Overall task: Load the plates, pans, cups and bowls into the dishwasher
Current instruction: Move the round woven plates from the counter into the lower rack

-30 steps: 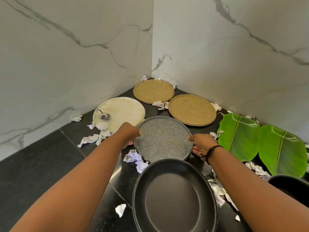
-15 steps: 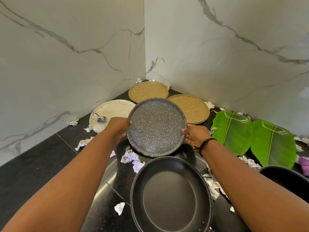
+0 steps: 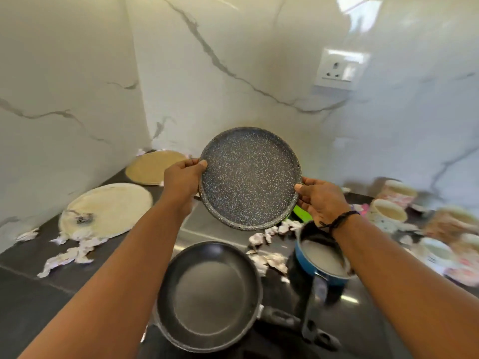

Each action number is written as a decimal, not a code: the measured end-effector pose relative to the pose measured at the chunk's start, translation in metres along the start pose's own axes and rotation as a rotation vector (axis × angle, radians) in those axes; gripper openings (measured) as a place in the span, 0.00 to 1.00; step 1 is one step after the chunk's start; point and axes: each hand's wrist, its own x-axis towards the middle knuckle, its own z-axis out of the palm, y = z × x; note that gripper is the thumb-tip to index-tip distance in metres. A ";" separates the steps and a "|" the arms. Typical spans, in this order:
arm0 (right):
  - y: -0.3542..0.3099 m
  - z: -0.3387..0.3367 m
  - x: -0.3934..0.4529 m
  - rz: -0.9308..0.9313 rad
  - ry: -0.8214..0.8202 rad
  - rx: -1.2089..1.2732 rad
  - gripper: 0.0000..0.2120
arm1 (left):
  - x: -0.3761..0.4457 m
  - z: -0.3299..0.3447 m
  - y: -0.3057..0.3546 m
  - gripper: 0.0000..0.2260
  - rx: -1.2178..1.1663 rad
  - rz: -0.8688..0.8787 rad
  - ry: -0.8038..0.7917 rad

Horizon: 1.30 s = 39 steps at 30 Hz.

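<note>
Left hand (image 3: 182, 177) and right hand (image 3: 320, 200) grip the raised speckled plate (image 3: 248, 178) by opposite rims

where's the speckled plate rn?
Centre of the head view: speckled plate held off the counter, left hand and right hand gripping opposite rims, above the black pan.

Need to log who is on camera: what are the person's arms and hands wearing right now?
Both forearms are bare, with no sleeves in view and no gloves. The left hand wears nothing visible. The right hand has a dark braided thread band tied round its wrist. No rings or watch can be made out.
</note>
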 end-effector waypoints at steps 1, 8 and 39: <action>-0.007 -0.020 -0.011 -0.010 0.034 -0.001 0.12 | -0.008 0.018 -0.003 0.04 -0.018 -0.014 -0.044; -0.040 -0.161 -0.097 -0.086 0.203 0.001 0.14 | -0.082 0.127 -0.044 0.04 -0.068 -0.185 -0.348; 0.073 -0.797 -0.605 0.058 1.370 0.012 0.06 | -0.722 0.575 -0.289 0.10 0.590 -0.321 -1.535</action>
